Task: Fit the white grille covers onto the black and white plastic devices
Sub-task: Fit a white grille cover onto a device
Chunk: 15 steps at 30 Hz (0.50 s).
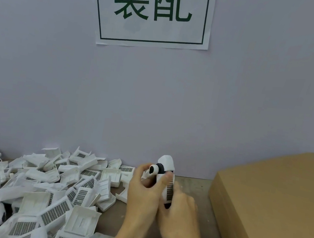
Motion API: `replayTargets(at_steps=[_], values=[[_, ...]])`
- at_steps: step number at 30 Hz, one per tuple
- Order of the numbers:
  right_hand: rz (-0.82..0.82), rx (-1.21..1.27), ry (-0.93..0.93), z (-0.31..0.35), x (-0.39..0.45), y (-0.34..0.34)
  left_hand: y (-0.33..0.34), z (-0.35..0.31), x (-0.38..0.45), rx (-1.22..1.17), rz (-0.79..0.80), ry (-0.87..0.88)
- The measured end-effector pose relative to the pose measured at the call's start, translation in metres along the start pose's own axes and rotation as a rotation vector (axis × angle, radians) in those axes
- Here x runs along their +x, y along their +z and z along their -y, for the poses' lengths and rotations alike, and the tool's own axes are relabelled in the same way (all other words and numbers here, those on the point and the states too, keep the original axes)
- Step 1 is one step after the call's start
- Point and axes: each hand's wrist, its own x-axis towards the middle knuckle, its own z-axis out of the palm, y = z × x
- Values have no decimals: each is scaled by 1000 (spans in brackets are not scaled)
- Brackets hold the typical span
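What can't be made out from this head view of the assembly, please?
- Device: lower body hidden by left hand and right hand.
- Grille cover: seating unclear, blurred, behind fingers.
- Cardboard box: cut by right edge.
- Pile of covers: cut by left and bottom edges.

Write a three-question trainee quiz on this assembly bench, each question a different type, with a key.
1. True or false: both hands are on the device.
2. Multiple choice: the pile of white grille covers lies
A. left of the hands
B. inside the cardboard box
C. on top of the wall sign
3. Fill in: the box sits to the person's ____.

Key
1. True: the left hand and the right hand both grip it, above the table.
2. A
3. right
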Motion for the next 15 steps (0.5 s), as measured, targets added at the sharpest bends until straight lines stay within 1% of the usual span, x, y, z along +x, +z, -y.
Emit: replayTargets(at_steps=[2,3,4,7,9,12,15], values=[[128,311,10,3,1,-5,-3,-1,1,24,2,-18],[147,447,41,5,3,-7,-4,0,1,39,6,-16],[142,528,80,6,5,-8,-5,0,1,52,16,-11],[153,633,200,6,10,-13,-3,0,-2,52,50,-12],[151,676,242,3,11,-13,0,2,-3,78,31,-11],[86,711,251,2,10,-8,0,2,-1,106,-6,-1],[94,800,273,4,10,-9,0,-1,-2,36,21,-21]])
